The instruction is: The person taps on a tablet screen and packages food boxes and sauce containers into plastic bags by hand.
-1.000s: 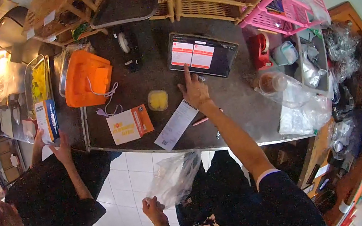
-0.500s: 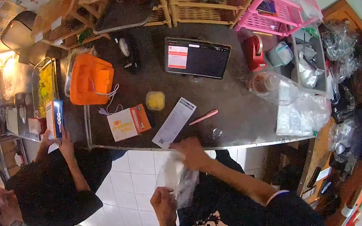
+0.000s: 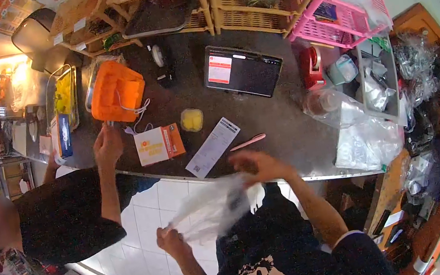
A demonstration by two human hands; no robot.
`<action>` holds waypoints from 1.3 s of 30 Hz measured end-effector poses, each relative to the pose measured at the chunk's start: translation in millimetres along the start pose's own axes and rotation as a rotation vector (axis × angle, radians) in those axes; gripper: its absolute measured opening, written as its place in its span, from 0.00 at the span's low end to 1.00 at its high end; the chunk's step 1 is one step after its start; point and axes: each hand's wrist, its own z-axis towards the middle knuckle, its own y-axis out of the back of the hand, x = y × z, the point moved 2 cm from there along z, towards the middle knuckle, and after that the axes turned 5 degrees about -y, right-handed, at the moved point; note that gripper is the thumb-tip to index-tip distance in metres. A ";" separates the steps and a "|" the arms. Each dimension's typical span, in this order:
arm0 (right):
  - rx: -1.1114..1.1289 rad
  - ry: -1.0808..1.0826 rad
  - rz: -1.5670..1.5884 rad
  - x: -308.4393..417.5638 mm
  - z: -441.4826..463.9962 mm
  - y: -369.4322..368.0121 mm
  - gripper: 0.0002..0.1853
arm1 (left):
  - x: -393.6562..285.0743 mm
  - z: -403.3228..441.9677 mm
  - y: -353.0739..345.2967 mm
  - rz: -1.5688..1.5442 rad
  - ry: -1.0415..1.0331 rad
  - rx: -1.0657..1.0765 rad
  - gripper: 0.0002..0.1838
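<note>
A clear plastic bag (image 3: 209, 207) is stretched out in front of my body, below the counter's front edge. My left hand (image 3: 172, 242) is closed on its left end. My right hand (image 3: 257, 167) is at the bag's right end, with fingers bent and partly blurred. On the counter beyond lie a printed paper slip (image 3: 213, 147), a pink pen (image 3: 248, 142), a small tub with yellow contents (image 3: 192, 120) and an orange and white card (image 3: 159, 144). A tablet (image 3: 243, 69) with a partly lit screen stands farther back.
A co-worker's hand (image 3: 108, 145) is near an orange basket (image 3: 117, 91) at the left. A red tape dispenser (image 3: 312, 67), plastic bags (image 3: 365, 141) and a grey bin (image 3: 379, 80) are at the right. Wicker shelves (image 3: 257, 14) and a pink basket (image 3: 339, 28) line the back.
My right hand has come from the tablet down to the bag, which is now spread wider. The tablet shows one panel instead of two. The co-worker's one hand has moved to the orange basket.
</note>
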 end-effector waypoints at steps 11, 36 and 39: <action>-0.494 -0.486 -0.741 -71.9 182.3 27.6 0.52 | 29.7 -17.3 24.5 0.009 0.259 -0.068 0.19; -0.875 -0.201 -0.866 93.3 -142.2 76.1 0.20 | -42.0 -50.0 -159.0 0.541 -0.670 0.637 0.09; -1.012 -0.316 -0.774 77.3 -172.1 91.3 0.21 | -45.9 -83.7 -184.1 0.416 -0.908 0.603 0.17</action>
